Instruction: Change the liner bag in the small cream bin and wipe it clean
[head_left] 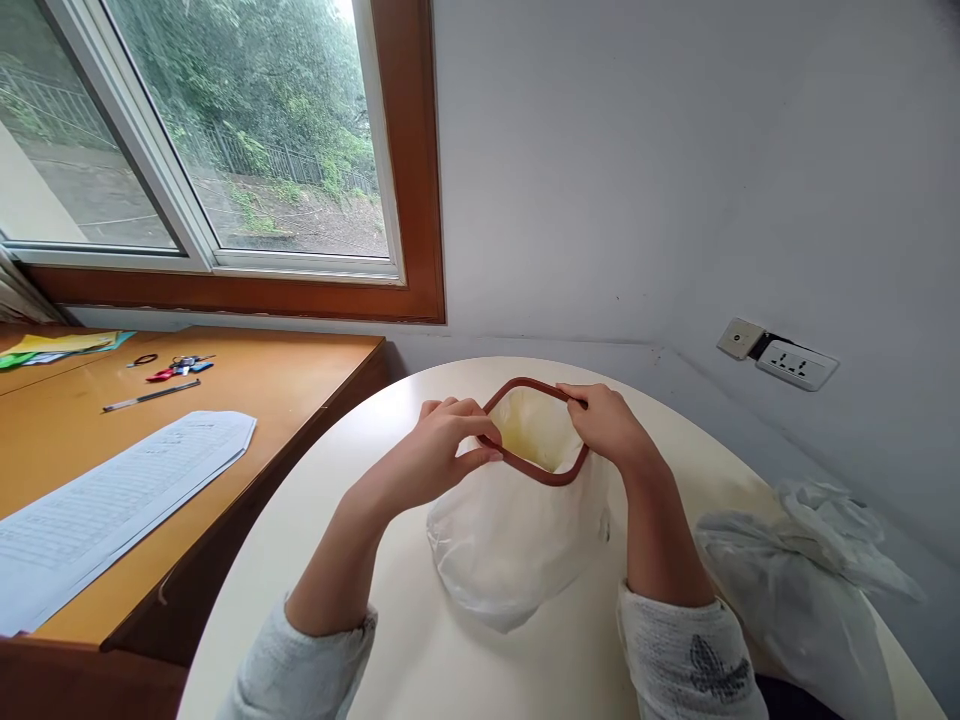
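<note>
A trash can with a brown rounded-square rim (pixel 541 474) stands on the white round table, its mouth facing me. A translucent white plastic bag (pixel 517 560) lines it and hangs loosely down over the outside. My left hand (pixel 442 445) pinches the left part of the rim, thumb below and fingers above. My right hand (pixel 609 425) grips the right side of the rim near its far corner, fingers closed around it. Inside, the lining looks pale yellow. The can's outer wall is hidden by the bag.
A tied, filled plastic bag (pixel 810 590) sits at the table's right edge. On the wooden desk (pixel 300 380) to the left lie papers (pixel 135 510), a pen (pixel 150 396) and keys (pixel 182 367). A wall socket (pixel 796 364) is at right, a window (pixel 262 130) at upper left.
</note>
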